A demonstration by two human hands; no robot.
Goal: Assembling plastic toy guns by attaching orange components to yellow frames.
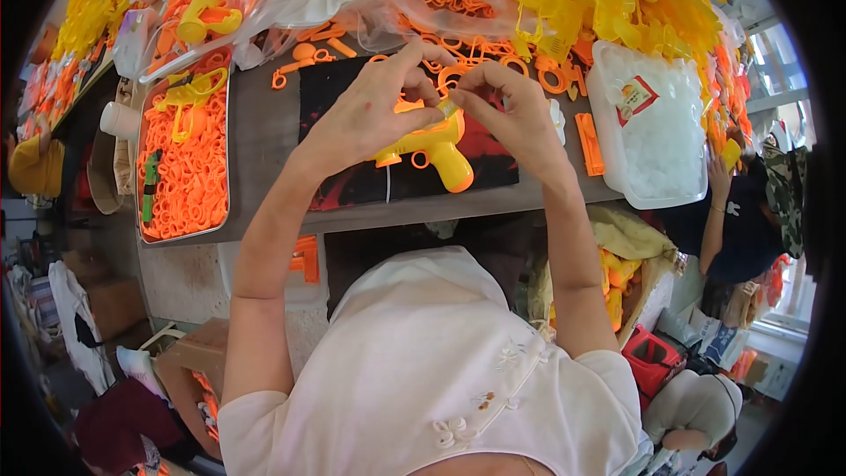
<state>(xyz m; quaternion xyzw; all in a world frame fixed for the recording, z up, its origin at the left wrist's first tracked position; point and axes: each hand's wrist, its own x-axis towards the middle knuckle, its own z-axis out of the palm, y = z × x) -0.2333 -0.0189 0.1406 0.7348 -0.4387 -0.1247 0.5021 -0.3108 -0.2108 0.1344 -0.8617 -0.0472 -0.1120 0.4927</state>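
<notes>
A yellow toy gun half [450, 159] with orange inner parts lies on the dark cloth in front of me, its grip pointing toward me. My left hand [374, 110] is curled over its upper left side, thumb pressed along its top edge. My right hand [511, 115] is above the gun's right end, thumb and index finger pinched together. A small pale piece [450, 107] shows at these fingertips, too small to name. An orange ring part [451, 78] sits just beyond the fingers.
A tray of small orange parts [211, 198] stands left, with a green-and-black tool [152, 185] on it. At right is a white tub of small clear pieces [614, 159]. Yellow gun shells [608, 0] pile up at the back. A white cup [119, 121] stands far left. Other people sit nearby.
</notes>
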